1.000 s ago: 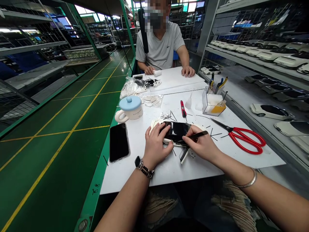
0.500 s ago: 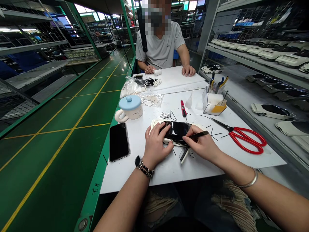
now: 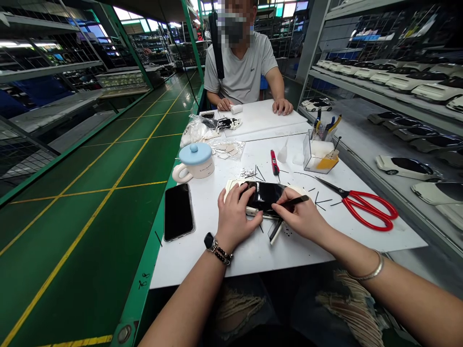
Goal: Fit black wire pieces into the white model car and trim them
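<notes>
I see the left hand resting spread-fingered on the model car, the right hand pinching a slim black tool

One mug left of centre, one toy car and one red knife mid-frame, and one pair of scissors at right are being shown.

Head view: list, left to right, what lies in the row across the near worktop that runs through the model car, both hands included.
Smartphone → left hand → black-roofed white model car → right hand → red-handled scissors.
</notes>
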